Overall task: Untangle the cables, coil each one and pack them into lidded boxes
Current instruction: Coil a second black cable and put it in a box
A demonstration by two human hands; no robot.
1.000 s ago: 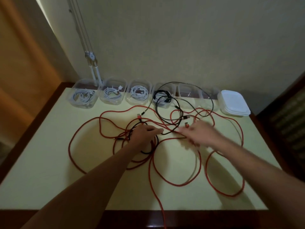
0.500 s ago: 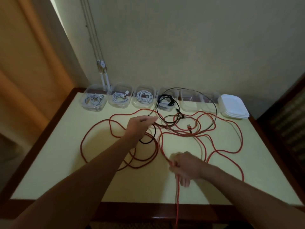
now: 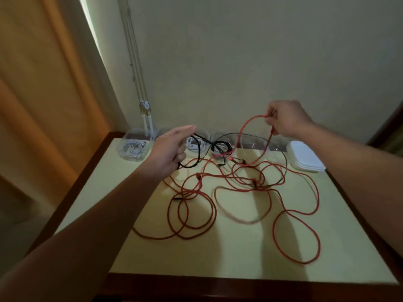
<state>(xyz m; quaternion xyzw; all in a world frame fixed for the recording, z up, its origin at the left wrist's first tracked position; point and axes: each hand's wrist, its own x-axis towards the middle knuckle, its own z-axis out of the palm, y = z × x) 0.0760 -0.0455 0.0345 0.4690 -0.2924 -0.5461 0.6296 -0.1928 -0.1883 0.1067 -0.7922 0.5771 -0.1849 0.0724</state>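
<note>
A long red cable [image 3: 296, 234] sprawls in tangled loops over the pale yellow table [image 3: 218, 258]. My right hand [image 3: 285, 120] is raised at the back right and pinches a loop of this red cable, whose strands hang down to the tangle. A black cable [image 3: 197, 158] mixes with the red one near the back. My left hand [image 3: 170, 149] hovers above the back left of the tangle. Its index finger is straight and its lower fingers curl round a loop of the black cable.
Clear boxes line the back edge: one with a white cable [image 3: 133, 148], another with a white cable [image 3: 195, 146], one with black cable [image 3: 220, 144] and an empty-looking box [image 3: 250, 144]. White lids [image 3: 305, 156] are stacked at the back right. A curtain hangs on the left.
My right hand rose from the table's front to the back right, lifting a red loop. My left hand lifted off the tangle with the black cable. The view tilted up.
</note>
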